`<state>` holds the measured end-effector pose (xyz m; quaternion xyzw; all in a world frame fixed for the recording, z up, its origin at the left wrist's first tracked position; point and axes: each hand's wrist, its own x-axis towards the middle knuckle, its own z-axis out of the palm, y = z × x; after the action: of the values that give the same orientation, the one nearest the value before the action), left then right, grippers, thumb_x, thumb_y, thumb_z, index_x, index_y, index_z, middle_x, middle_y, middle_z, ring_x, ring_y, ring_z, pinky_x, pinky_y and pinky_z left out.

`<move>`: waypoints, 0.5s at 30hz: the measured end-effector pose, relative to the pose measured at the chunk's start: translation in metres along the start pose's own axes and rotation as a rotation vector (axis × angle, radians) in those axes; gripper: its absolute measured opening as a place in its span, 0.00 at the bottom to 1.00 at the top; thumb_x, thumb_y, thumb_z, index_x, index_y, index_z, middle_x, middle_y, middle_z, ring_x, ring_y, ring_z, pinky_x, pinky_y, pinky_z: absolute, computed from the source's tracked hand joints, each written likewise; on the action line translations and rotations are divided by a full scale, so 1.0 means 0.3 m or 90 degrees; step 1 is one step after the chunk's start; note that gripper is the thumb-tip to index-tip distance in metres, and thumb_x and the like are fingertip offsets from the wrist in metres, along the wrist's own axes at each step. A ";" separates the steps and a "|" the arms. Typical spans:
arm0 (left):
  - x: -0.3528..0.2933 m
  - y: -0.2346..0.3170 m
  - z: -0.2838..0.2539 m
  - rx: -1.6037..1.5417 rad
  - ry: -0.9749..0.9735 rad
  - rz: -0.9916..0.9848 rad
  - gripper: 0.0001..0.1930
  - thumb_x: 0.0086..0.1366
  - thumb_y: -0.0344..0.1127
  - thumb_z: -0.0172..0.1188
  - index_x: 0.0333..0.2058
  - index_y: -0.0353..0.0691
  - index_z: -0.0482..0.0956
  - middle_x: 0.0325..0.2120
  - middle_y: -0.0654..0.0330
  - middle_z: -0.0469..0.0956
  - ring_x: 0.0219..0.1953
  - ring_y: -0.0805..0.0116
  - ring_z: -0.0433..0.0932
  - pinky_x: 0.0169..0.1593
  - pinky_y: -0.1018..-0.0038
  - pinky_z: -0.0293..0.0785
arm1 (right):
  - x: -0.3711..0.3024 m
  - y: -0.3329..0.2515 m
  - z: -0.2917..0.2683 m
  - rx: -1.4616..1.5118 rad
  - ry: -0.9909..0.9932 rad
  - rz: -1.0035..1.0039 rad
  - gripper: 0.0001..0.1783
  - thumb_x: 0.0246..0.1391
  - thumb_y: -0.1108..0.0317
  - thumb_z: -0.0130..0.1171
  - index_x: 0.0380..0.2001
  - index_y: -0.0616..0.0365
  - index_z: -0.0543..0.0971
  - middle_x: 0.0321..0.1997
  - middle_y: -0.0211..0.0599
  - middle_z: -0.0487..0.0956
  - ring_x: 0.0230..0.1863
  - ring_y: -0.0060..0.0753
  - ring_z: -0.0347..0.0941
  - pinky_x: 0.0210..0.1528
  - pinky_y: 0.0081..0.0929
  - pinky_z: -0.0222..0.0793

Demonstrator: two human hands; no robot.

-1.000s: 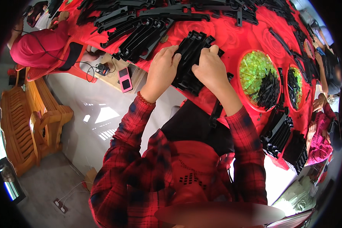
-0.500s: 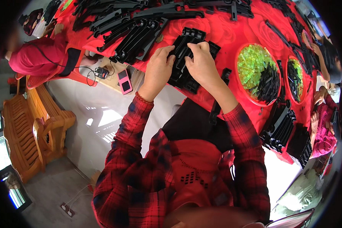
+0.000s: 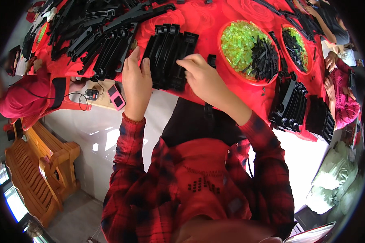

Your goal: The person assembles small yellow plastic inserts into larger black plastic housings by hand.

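A row of long black plastic parts (image 3: pixel 161 56) lies side by side on the red tablecloth in front of me. My left hand (image 3: pixel 137 83) is at the row's left edge, fingers stretched upward and thumb apart, holding nothing I can see. My right hand (image 3: pixel 202 79) reaches in from the right with fingers bent together. Its fingertips meet the rightmost black part (image 3: pixel 187 45); whether they pinch a small piece there is hidden. To the right of this hand lies a short black piece (image 3: pixel 211 60).
Heaps of black parts (image 3: pixel 105 24) cover the table's far left. At right stand red-rimmed bowls (image 3: pixel 222 48) of yellow-green and black pieces, with stacked black parts (image 3: pixel 290 103) nearer. A pink device (image 3: pixel 117 99) lies at lower left. Other people sit at both sides.
My view has swung, so the table things sit further left. The left hand has come off the parts to their left side. The right hand stays on the row's right side.
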<state>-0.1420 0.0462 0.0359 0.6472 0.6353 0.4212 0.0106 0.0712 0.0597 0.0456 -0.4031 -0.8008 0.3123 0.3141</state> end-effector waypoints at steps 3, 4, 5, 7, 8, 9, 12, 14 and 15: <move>-0.050 0.145 0.005 -0.116 0.008 0.000 0.15 0.65 0.26 0.62 0.51 0.34 0.75 0.44 0.50 0.80 0.41 0.53 0.80 0.45 0.65 0.77 | -0.108 0.016 -0.062 -0.049 0.113 -0.029 0.18 0.54 0.80 0.54 0.49 0.58 0.78 0.43 0.44 0.75 0.43 0.52 0.76 0.43 0.44 0.74; -0.077 0.187 0.017 -0.150 0.002 0.039 0.16 0.63 0.25 0.63 0.50 0.35 0.77 0.42 0.51 0.80 0.41 0.54 0.80 0.45 0.64 0.76 | -0.142 0.045 -0.068 -0.049 0.142 -0.023 0.18 0.54 0.81 0.55 0.49 0.59 0.78 0.41 0.45 0.75 0.39 0.52 0.76 0.41 0.42 0.74; -0.103 0.233 0.022 -0.156 -0.045 0.060 0.11 0.67 0.24 0.61 0.47 0.35 0.77 0.44 0.54 0.81 0.38 0.65 0.81 0.42 0.71 0.77 | -0.178 0.057 -0.074 -0.018 0.141 0.034 0.17 0.56 0.81 0.55 0.49 0.60 0.77 0.39 0.45 0.75 0.37 0.50 0.76 0.39 0.39 0.73; -0.160 0.293 0.089 -0.211 -0.102 0.072 0.13 0.61 0.22 0.63 0.45 0.36 0.79 0.38 0.52 0.80 0.37 0.55 0.80 0.41 0.67 0.77 | -0.251 0.074 -0.082 0.014 0.138 0.089 0.16 0.57 0.81 0.56 0.49 0.61 0.77 0.37 0.45 0.76 0.34 0.47 0.76 0.37 0.36 0.73; -0.200 0.305 0.118 -0.234 -0.153 0.056 0.14 0.61 0.22 0.63 0.46 0.37 0.79 0.36 0.52 0.79 0.36 0.54 0.80 0.40 0.65 0.77 | -0.283 0.086 -0.079 0.052 0.140 0.133 0.15 0.58 0.80 0.56 0.49 0.61 0.77 0.36 0.44 0.76 0.33 0.43 0.76 0.36 0.33 0.73; -0.228 0.329 0.149 -0.249 -0.159 0.048 0.15 0.60 0.22 0.63 0.47 0.36 0.78 0.36 0.52 0.79 0.36 0.54 0.80 0.40 0.64 0.77 | -0.308 0.103 -0.078 0.084 0.146 0.184 0.14 0.59 0.80 0.56 0.49 0.62 0.77 0.35 0.44 0.77 0.31 0.38 0.76 0.35 0.30 0.72; -0.269 0.374 0.205 -0.218 -0.158 0.040 0.18 0.60 0.23 0.64 0.50 0.35 0.76 0.37 0.51 0.77 0.38 0.53 0.78 0.41 0.63 0.76 | -0.369 0.157 -0.059 0.147 0.168 0.254 0.14 0.61 0.79 0.55 0.49 0.62 0.77 0.36 0.42 0.78 0.30 0.31 0.76 0.32 0.27 0.72; -0.277 0.391 0.238 -0.170 -0.149 0.041 0.20 0.60 0.24 0.64 0.52 0.33 0.74 0.38 0.50 0.76 0.40 0.52 0.78 0.42 0.62 0.76 | -0.385 0.159 -0.058 0.206 0.163 0.300 0.13 0.61 0.79 0.55 0.49 0.62 0.77 0.36 0.42 0.79 0.29 0.30 0.76 0.32 0.26 0.72; -0.273 0.399 0.255 -0.135 -0.150 0.004 0.23 0.60 0.26 0.65 0.53 0.31 0.72 0.39 0.49 0.74 0.41 0.51 0.77 0.43 0.61 0.76 | -0.387 0.157 -0.062 0.267 0.155 0.341 0.13 0.61 0.79 0.55 0.49 0.62 0.77 0.35 0.42 0.79 0.28 0.30 0.76 0.31 0.26 0.72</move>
<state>0.0113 -0.0050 0.0087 0.6892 0.5798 0.4071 0.1522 0.1618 -0.0108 -0.0079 -0.5599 -0.5417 0.4908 0.3902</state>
